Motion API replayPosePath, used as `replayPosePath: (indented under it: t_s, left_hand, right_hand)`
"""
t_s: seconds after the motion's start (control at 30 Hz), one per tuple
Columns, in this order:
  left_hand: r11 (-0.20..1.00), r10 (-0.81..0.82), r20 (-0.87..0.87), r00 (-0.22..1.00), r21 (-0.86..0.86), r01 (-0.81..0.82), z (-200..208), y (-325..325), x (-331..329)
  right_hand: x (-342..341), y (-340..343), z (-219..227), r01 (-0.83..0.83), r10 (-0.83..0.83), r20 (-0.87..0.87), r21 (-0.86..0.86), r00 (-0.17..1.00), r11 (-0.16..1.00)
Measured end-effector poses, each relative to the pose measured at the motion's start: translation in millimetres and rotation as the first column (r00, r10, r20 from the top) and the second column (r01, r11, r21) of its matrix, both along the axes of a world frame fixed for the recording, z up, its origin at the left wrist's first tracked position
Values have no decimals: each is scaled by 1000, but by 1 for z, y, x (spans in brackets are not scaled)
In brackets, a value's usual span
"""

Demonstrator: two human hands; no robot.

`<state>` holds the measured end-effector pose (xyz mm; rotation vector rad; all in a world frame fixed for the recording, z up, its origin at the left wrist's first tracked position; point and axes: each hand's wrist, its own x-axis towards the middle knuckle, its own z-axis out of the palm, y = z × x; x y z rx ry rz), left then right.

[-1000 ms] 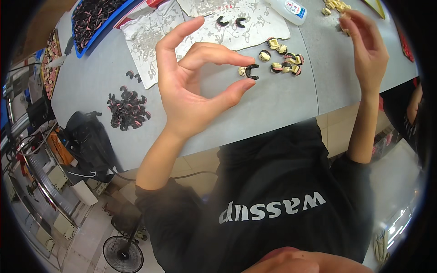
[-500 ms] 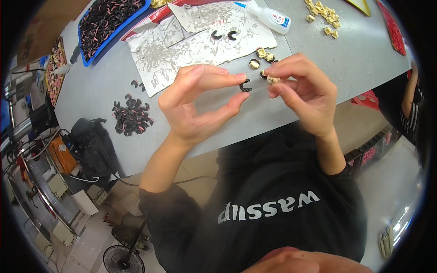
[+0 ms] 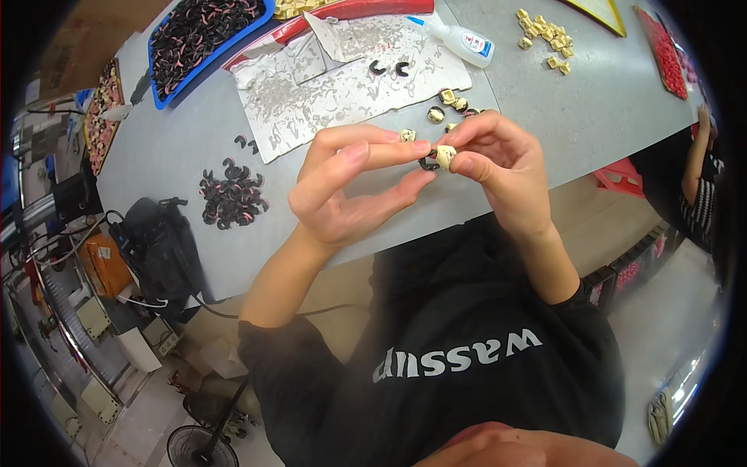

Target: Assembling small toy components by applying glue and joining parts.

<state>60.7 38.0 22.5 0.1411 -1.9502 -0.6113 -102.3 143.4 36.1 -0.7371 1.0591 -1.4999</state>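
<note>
Between its thumb and fingertips, my left hand [image 3: 331, 187] pinches a small black C-shaped piece [image 3: 429, 163]. My right hand [image 3: 510, 171] grips a small cream piece with dark marks [image 3: 446, 157] between thumb and fingers. The two pieces meet in front of me; how far one sits inside the other is partly hidden by fingers. Just beyond my hands lie several cream pieces with black around them [image 3: 436, 115]. Another cream piece [image 3: 408, 135] shows behind my left fingertips. On a glue-marked white board [image 3: 272, 117] rest two black C-shaped pieces [image 3: 402, 69].
A pile of black and pink C-shaped pieces [image 3: 232, 194] lies on the grey table at left. Behind it stands a blue tray [image 3: 268, 14] of similar pieces. A clear squeeze bottle [image 3: 467, 44] lies beyond the board, with loose cream pieces [image 3: 548, 35] to its right.
My right hand has moved left and slightly down, bringing its cream piece against the black C-shaped piece. The left hand still pinches that piece, slightly further right and lower.
</note>
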Motion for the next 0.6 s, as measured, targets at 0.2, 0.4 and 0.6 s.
replayPosePath:
  t_s: [0.2,0.4,0.6]
  left_hand:
    - [1000,-12,0,1000,0,12,-2,1,1]
    - [998,-43,12,999,47,42,-2,1,1]
    - [991,-58,20,998,123,56,-5,6,2]
  right_hand:
    - [1,-1,3,-61,59,65,19,996,998]
    - [1,-5,-3,-152,143,219,25,965,988]
    - [1,-5,-12,-208,208,487,-54,848,977]
